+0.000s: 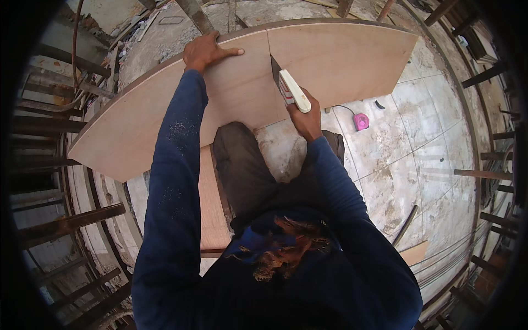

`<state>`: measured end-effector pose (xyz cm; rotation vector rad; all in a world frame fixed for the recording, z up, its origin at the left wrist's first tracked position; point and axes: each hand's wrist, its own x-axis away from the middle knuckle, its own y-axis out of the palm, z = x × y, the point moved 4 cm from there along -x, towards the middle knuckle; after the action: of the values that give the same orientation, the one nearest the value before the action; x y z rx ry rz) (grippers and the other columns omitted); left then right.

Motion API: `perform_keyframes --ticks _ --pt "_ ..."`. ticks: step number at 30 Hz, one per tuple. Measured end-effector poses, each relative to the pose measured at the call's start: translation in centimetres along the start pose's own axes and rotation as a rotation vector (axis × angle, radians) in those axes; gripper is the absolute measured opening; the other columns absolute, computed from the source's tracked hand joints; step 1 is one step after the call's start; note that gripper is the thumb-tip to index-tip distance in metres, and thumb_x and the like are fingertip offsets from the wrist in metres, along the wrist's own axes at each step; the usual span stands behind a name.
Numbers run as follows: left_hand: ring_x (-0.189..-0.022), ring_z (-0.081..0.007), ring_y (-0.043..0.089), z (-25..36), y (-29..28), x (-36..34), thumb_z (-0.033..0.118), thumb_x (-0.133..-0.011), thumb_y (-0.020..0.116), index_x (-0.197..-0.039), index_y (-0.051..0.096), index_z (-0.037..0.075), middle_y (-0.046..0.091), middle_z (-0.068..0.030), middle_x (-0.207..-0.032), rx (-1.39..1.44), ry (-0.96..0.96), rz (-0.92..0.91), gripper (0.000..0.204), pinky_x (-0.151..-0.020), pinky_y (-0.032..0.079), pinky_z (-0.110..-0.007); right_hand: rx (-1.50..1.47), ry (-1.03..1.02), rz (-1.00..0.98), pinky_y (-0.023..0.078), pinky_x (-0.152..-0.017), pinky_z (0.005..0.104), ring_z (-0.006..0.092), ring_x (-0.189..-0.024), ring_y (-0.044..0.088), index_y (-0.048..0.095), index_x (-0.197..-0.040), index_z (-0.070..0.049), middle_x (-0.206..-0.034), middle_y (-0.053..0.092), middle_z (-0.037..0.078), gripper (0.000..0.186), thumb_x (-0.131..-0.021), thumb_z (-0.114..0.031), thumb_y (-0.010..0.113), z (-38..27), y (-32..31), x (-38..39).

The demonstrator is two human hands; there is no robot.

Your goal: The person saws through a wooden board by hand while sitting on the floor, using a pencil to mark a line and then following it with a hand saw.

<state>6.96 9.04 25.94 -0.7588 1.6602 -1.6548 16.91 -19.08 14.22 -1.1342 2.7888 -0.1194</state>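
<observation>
A long plywood board (pixel 341 60) lies across in front of my knees. My right hand (pixel 306 116) is closed round the white handle of a handsaw (pixel 295 92). The saw's dark blade stands at the board, in line with a thin dark line that runs to the far edge. Whether that line is a cut or a mark, I cannot tell. Left of the blade, my left hand (pixel 208 53) grips the board's far edge, thumb stretched over the top face and fingers partly hidden beyond the edge. Pale dust speckles my left sleeve.
On the tiled floor (pixel 440 115) to the right lie a pink tape measure (pixel 361 121) and a small dark curved piece (pixel 379 104). Another wooden panel (pixel 213 203) is beside my left leg. Wooden beams (pixel 71 225) stick out around the sides. Rubble lies beyond the board.
</observation>
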Motion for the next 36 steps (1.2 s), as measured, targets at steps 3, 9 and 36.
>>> perform_keyframes --ticks 3,9,36 --pt "-0.108 -0.0319 0.068 -3.3 1.0 -0.7 0.086 -0.047 0.073 -0.128 0.065 0.011 0.071 -0.0162 -0.112 0.020 0.027 0.098 0.110 -0.093 0.052 -0.044 0.039 -0.041 -0.029 0.050 -0.092 0.0333 0.0246 -0.101 0.068 0.061 -0.126 -0.001 -0.109 0.070 0.017 0.051 -0.075 -0.001 0.062 -1.0 -2.6 7.8" --pt "-0.108 -0.0320 0.068 -1.9 0.5 -0.3 0.086 -0.047 0.073 -0.128 0.064 0.010 0.071 -0.0168 -0.112 -0.005 -0.011 0.024 0.112 -0.091 0.053 -0.044 -0.143 0.115 -0.058 0.047 -0.100 0.0338 0.0256 -0.112 0.065 0.058 -0.130 0.005 -0.119 0.067 0.018 0.050 -0.079 0.003 0.058 -2.6 -8.3 16.2" --pt "-0.115 -0.0346 0.065 -4.8 2.9 -4.2 0.085 -0.051 0.073 -0.137 0.057 0.012 0.066 -0.0174 -0.124 0.006 -0.032 0.011 0.114 -0.098 0.051 -0.047 0.045 0.099 -0.079 0.045 -0.103 0.0349 0.0245 -0.115 0.064 0.057 -0.130 0.008 -0.121 0.067 0.018 0.053 -0.078 -0.001 0.056 -2.7 -8.4 17.5"
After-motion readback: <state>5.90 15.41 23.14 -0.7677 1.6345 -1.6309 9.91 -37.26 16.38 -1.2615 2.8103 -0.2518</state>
